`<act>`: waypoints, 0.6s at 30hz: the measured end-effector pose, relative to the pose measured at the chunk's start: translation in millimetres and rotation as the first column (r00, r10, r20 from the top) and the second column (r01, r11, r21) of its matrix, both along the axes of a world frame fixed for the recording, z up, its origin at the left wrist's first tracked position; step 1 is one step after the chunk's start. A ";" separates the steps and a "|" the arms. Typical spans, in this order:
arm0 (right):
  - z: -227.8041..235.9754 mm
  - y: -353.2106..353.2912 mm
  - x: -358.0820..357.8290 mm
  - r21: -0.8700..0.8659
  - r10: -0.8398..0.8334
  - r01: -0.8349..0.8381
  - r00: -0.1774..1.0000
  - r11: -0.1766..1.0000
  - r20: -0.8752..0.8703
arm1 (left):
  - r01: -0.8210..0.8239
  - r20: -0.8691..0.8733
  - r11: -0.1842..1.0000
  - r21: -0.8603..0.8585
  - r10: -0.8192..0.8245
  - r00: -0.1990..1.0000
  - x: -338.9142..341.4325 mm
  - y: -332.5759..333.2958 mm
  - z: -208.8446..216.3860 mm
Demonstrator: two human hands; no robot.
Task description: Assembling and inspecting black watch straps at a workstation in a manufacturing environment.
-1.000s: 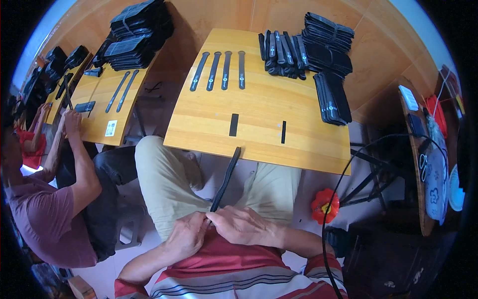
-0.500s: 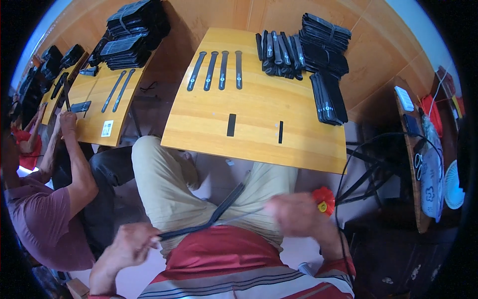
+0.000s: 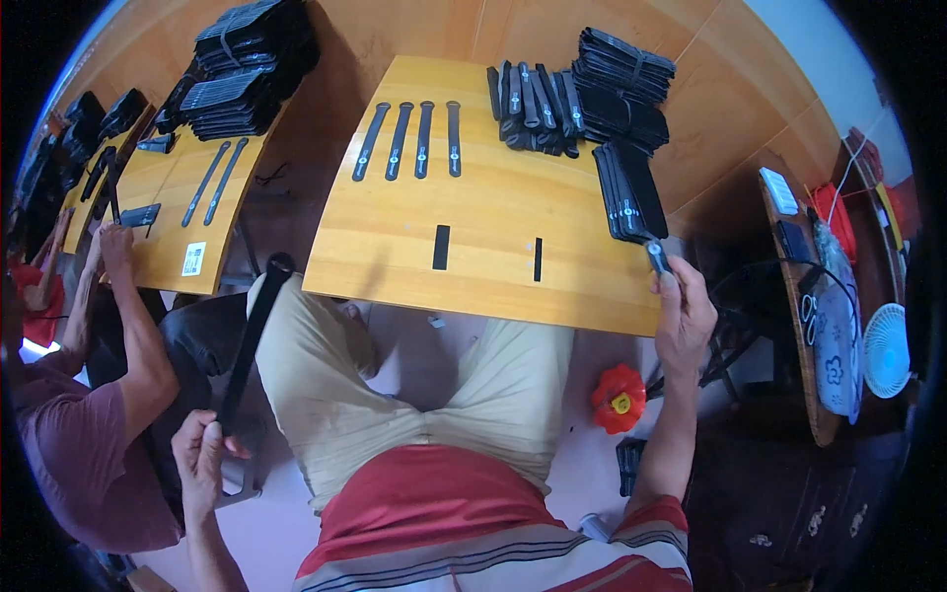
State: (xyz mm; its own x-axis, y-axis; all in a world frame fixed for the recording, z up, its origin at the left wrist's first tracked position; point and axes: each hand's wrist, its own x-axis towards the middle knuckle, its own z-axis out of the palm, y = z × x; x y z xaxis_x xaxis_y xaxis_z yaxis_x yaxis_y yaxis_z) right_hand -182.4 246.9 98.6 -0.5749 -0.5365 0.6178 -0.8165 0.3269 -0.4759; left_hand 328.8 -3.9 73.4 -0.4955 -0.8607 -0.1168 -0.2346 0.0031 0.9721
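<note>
left hand [image 3: 200, 449]: fist closed on the near end of a long black strap [image 3: 252, 335], held up left of the surface [image 3: 493, 266]
right hand [image 3: 683, 314]: pinching a strap end [image 3: 656, 257] at the near end of the right stack [image 3: 628, 189]
far left of surface: four straps [image 3: 411, 140] in a row
surface middle: two short black pieces [image 3: 441, 247]

The lower end of the long black strap [image 3: 249, 345] disappears inside the closed left hand [image 3: 200, 452]. The right hand [image 3: 683, 318] covers most of a small dark piece [image 3: 658, 259] at the edge of the yellow wooden counter [image 3: 493, 212], so its shape cannot be told. The markings on the four flat black straps [image 3: 411, 139] are too small to make out. The neighbouring person's far hand [image 3: 47, 252] is cut off near the picture's dark rim.
</note>
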 end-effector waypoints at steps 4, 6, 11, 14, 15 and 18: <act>-8.3 -35.7 -10.3 -0.093 0.147 -0.136 0.982 0.986 0.122 | 0.100 -0.025 0.995 0.007 -0.100 0.995 -10.5 6.0 -8.4; -12.1 -51.9 -13.6 -0.129 0.202 -0.181 0.963 0.975 0.180 | 0.092 -0.044 0.996 0.012 -0.091 0.995 -13.5 7.3 -13.9; -18.1 -97.3 -18.4 -0.228 0.344 -0.274 0.863 0.934 0.369 | 0.137 -0.032 0.991 -0.005 -0.137 0.990 -30.4 9.2 -16.2; -28.6 -121.4 -27.0 -0.270 0.370 -0.273 0.820 0.923 0.437 | 0.136 -0.051 0.990 0.025 -0.135 0.990 -36.1 10.8 -22.5; -32.7 -125.3 -29.6 -0.284 0.372 -0.261 0.793 0.923 0.483 | 0.134 -0.063 0.990 0.047 -0.131 0.989 -37.8 10.9 -23.5; -48.0 -130.1 -40.0 -0.212 0.314 -0.233 0.768 0.949 0.559 | 0.121 -0.095 0.990 0.078 -0.113 0.989 -40.8 10.7 -24.5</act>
